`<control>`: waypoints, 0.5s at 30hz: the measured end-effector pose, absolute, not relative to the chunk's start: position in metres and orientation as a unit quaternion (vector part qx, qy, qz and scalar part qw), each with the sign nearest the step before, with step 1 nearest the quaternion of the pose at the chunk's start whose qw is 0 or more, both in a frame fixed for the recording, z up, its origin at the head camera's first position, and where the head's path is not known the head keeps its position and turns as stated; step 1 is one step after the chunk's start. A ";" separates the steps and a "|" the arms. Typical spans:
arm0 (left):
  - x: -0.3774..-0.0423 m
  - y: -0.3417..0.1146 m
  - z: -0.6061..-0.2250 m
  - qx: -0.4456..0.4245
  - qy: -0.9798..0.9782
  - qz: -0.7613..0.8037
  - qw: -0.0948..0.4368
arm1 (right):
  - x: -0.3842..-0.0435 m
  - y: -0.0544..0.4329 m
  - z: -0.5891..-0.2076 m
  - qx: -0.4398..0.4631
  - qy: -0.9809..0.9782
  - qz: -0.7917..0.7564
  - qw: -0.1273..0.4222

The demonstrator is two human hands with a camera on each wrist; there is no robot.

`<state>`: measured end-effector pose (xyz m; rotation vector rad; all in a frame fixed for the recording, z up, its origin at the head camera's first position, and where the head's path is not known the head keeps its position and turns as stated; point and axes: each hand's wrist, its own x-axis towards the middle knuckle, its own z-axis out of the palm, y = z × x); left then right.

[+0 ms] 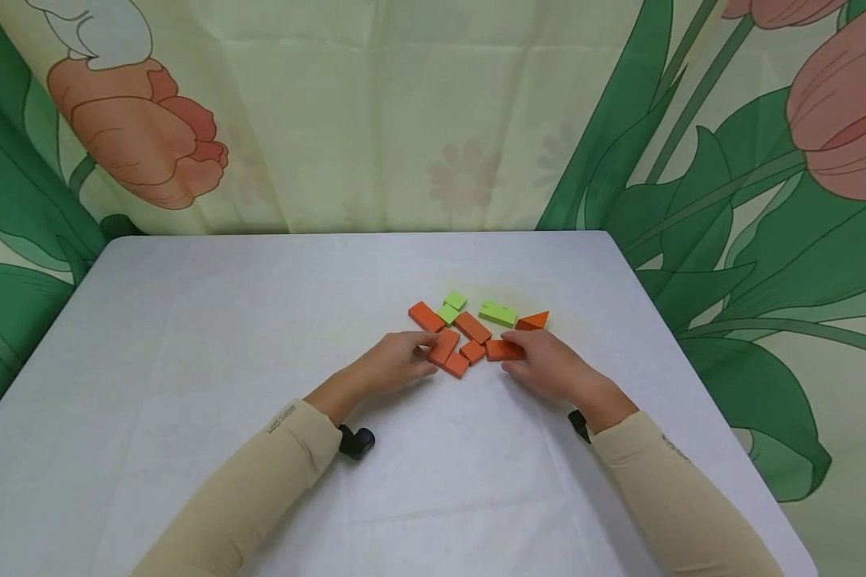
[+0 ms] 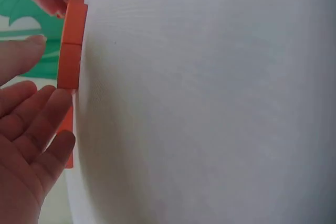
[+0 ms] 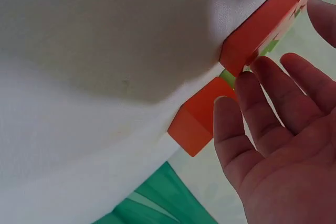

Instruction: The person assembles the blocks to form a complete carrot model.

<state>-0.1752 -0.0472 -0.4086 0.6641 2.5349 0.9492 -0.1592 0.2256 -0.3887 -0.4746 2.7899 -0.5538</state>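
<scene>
Your left hand (image 1: 397, 365) and right hand (image 1: 548, 365), fingers extended, flank the orange blocks (image 1: 472, 328) at eight and four o'clock, apparently steadying edges.

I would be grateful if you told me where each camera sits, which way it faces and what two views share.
Head: worn on the head, facing forward and down at the white table, orange blocks and patterned backdrop; sleeves, left hand and right hand show.
Left wrist: on that wrist, facing low along the white table; the left hand shows, the right hand partly.
Right wrist: on that wrist, facing low along the white table; the right hand shows, apparently with a bit of the left hand.
Shared: both wrist views include orange blocks.
</scene>
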 end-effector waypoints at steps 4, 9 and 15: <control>-0.168 -0.048 -0.405 0.249 0.897 0.317 0.179 | -0.153 0.229 -0.386 -0.162 0.964 -0.167 0.128; -0.163 -0.048 -0.399 0.270 0.901 0.291 0.178 | -0.141 0.235 -0.378 -0.135 0.963 -0.178 0.154; -0.179 -0.043 -0.392 0.264 0.908 0.269 0.185 | -0.137 0.237 -0.375 -0.125 0.951 -0.223 0.173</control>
